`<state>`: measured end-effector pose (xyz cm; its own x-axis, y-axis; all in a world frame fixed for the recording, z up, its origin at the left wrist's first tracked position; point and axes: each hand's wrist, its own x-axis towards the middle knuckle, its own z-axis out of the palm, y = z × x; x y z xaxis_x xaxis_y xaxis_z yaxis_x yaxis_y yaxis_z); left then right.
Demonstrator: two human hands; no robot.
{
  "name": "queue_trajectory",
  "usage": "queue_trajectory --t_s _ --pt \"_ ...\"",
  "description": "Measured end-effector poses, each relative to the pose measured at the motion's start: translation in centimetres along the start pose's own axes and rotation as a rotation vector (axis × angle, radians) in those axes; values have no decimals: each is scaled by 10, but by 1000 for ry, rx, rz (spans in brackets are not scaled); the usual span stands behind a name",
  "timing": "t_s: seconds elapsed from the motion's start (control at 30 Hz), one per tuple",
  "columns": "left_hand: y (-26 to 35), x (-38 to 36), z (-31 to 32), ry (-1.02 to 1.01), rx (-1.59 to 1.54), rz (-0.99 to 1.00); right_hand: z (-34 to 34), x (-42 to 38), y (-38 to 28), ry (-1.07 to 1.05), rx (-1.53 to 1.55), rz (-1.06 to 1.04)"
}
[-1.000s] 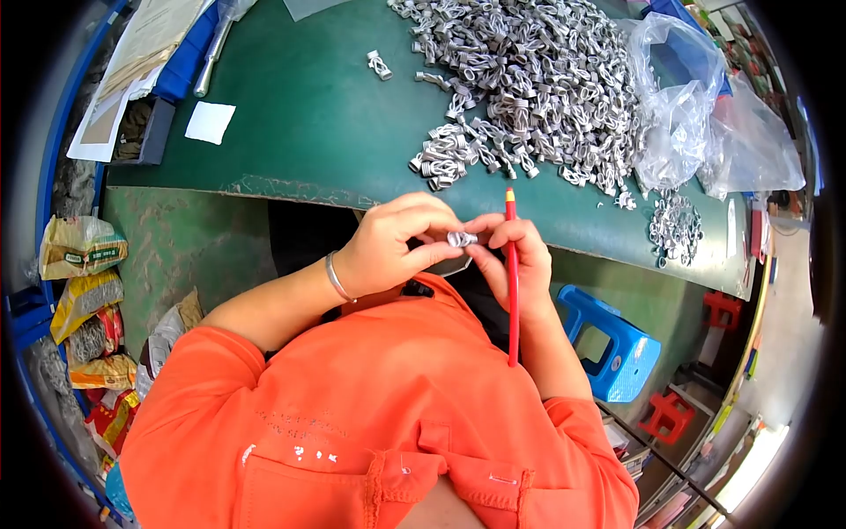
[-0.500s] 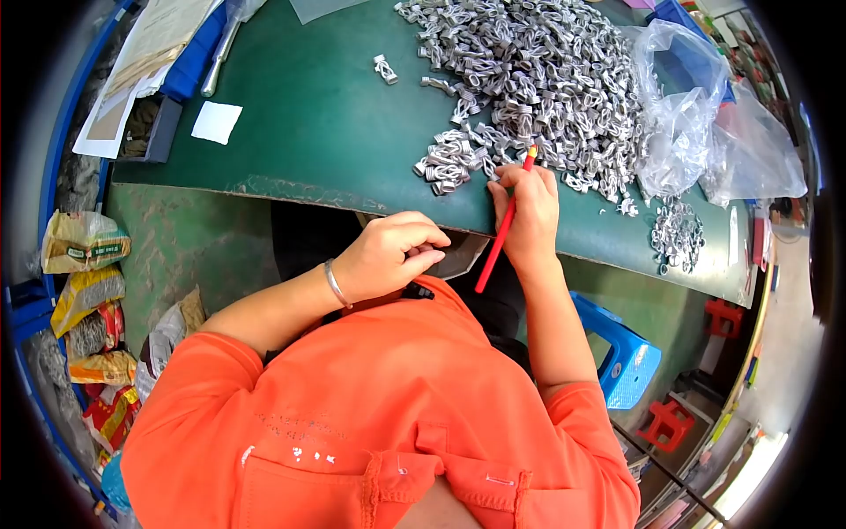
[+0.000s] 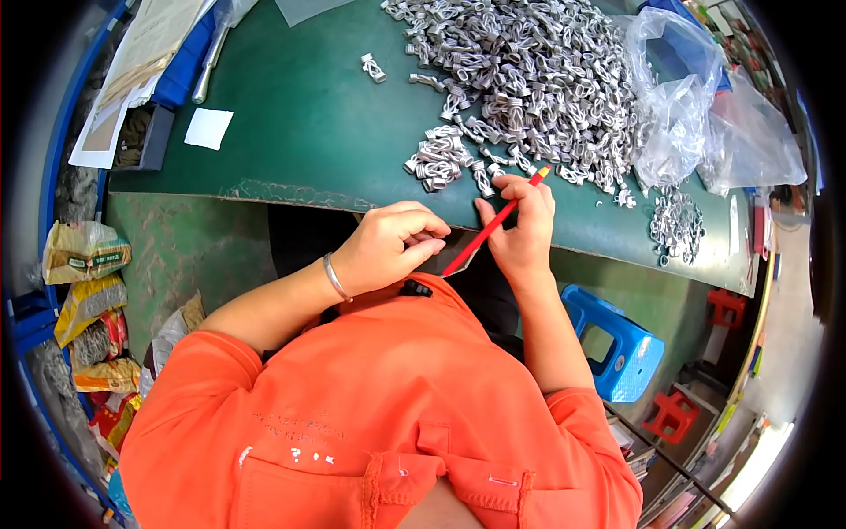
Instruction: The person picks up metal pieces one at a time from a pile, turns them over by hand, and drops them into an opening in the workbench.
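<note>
In my right hand is a slim red pen-like stick with a yellow tip, lying slantwise across the palm and fingers. The thumb and index finger of that hand reach over the table's front edge, close to a grey looped part. My left hand is closed, fingers curled towards the thumb, just off the edge of the green table. Whatever it holds, if anything, is hidden. Beyond the hands lies a large heap of grey looped parts, with a smaller cluster nearer me.
Clear plastic bags lie right of the heap, above a small pile of ring-like bits. A white paper piece and a grey box are on the left. A blue stool stands below right.
The red stick has tipped flatter in my right hand, and its lower end has swung left. My right thumb has moved apart from the index finger. My left hand has barely moved.
</note>
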<state>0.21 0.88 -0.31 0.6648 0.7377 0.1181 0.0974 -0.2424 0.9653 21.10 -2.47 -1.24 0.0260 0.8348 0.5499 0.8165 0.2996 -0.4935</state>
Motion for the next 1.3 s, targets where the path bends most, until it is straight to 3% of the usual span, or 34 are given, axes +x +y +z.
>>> queue_trajectory --t_s 0.17,0.23,0.27,0.4,0.47,0.6,0.7,0.97,1.07,1.13,1.23,1.3 --pt "3 2 -1 24 -47 -43 4 -4 0 49 -48 -40" --pt "4 4 2 73 -98 -72 9 -14 -3 205 292 107" --pt "4 5 5 124 -151 -104 7 -16 -4 209 292 112" --pt "0 15 11 115 -162 -77 1 -10 -7 10 101 -28" --pt "0 16 11 65 -20 -35 3 -12 -3 20 113 -66" --pt "-2 14 11 85 -47 -52 6 -17 -3 142 219 27" --pt "0 13 10 97 -33 -41 -4 -9 -16 -7 185 -93" --pt "-1 10 10 79 -70 -92 7 -21 -11 51 202 -77" --pt "4 11 12 101 -128 -117 4 -28 -25 125 624 232" --pt "4 11 13 115 -166 -124 -3 -22 -36 167 1087 515" --pt "-1 10 12 41 -277 -222 -15 -18 -32 110 1225 660" --pt "5 10 11 32 -549 -309 -17 -17 -29 66 1286 760"
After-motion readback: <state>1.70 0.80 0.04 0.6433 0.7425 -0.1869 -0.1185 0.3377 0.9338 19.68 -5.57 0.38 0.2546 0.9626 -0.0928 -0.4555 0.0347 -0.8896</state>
